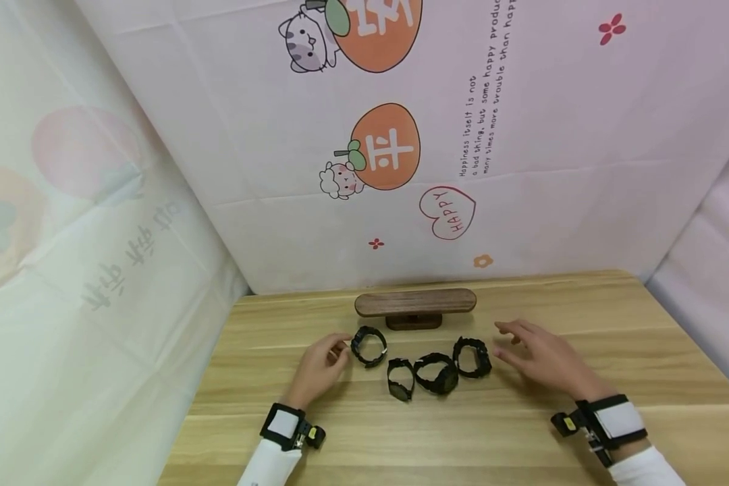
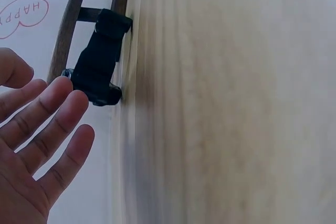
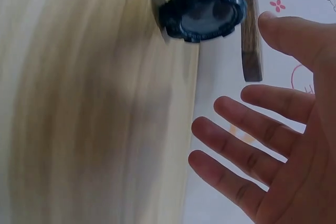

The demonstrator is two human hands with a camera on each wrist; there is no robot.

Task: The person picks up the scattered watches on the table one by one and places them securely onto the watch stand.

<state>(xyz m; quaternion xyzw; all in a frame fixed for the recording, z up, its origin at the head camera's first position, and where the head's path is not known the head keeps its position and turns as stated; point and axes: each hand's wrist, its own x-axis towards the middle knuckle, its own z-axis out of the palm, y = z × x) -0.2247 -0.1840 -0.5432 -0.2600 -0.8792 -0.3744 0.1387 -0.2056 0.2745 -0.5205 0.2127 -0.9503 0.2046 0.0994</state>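
Several black wristwatches with looped straps sit on the table. My left hand (image 1: 322, 368) is beside the leftmost watch (image 1: 357, 345), fingertips right at its outer edge. Seen from the left wrist, the fingers of that hand (image 2: 39, 140) are extended, and the dark strap (image 2: 97, 59) is just past them. To the right, my right hand (image 1: 543, 356) hovers with fingers spread near the rightmost watch (image 1: 482, 359), whose round face (image 3: 207, 18) shows in the right wrist view. Between these lie a smaller watch (image 1: 399, 391) and a bulkier one (image 1: 446, 381).
A dark wooden stand with a long rounded bar (image 1: 416, 302) rises behind the watches on a short base (image 1: 414, 322). The wood-grain table (image 1: 462, 439) ends at a white printed cloth (image 1: 267, 236) at the back. More cloth hangs at both sides.
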